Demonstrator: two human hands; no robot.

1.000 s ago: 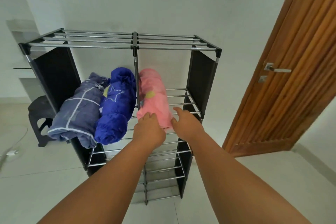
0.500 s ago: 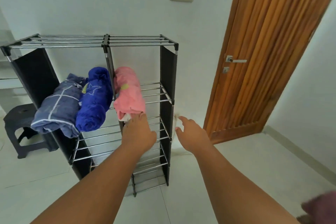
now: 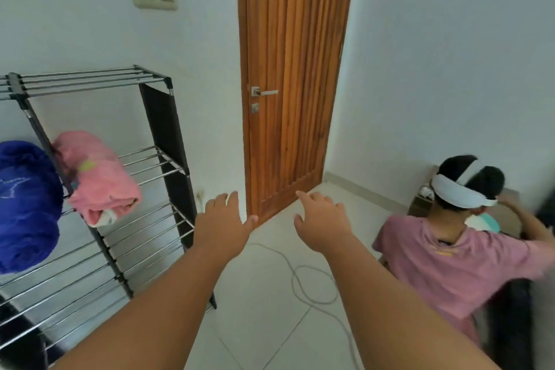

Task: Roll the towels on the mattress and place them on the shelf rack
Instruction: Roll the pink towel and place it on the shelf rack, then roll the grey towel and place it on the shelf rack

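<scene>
The metal shelf rack [image 3: 156,159] stands at the left against the white wall. A rolled pink towel [image 3: 99,180] lies on its upper shelf, beside a rolled blue towel [image 3: 24,207] cut off by the left edge. My left hand [image 3: 223,225] hovers to the right of the rack, fingers spread and holding nothing. My right hand [image 3: 322,224] is stretched out beside it over the floor, fingers relaxed and empty. Both hands are apart from the towels. The mattress is out of view.
A closed wooden door [image 3: 288,75] stands straight ahead. Another person in a pink shirt [image 3: 450,255] sits low at the right, wearing a white head strap. A white cable [image 3: 303,279] loops across the tiled floor between us.
Both hands have left the pink towel and drawn back from the rack. The view has swung right, so the rack slid to the left edge and the seated person came into sight.
</scene>
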